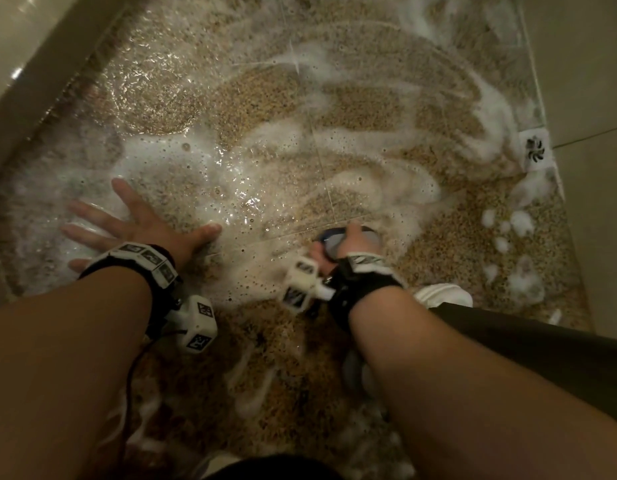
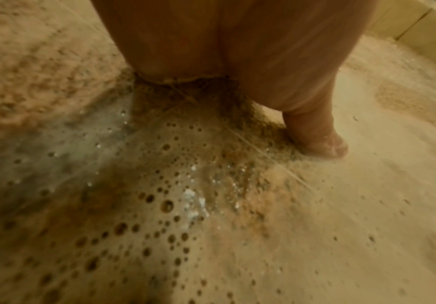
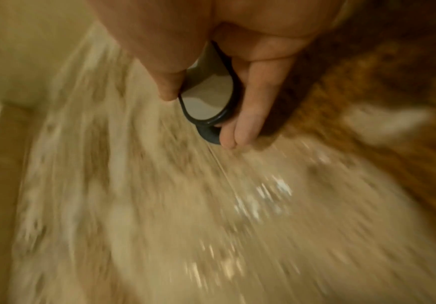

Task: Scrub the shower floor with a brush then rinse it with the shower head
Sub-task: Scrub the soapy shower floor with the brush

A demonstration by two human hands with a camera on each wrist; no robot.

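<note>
The speckled tan shower floor is wet and streaked with white soap foam. My left hand lies flat on the floor at the left, fingers spread in the suds; the left wrist view shows its palm and thumb pressing on the bubbly floor. My right hand grips a dark blue and grey scrub brush held down on the floor right of centre. In the blurred right wrist view, fingers and thumb curl around the brush handle. The bristles are hidden.
A floor drain sits at the right by the wall. A raised kerb borders the left side. Foam clumps lie near the right wall. My knee and a white shoe are at the lower right.
</note>
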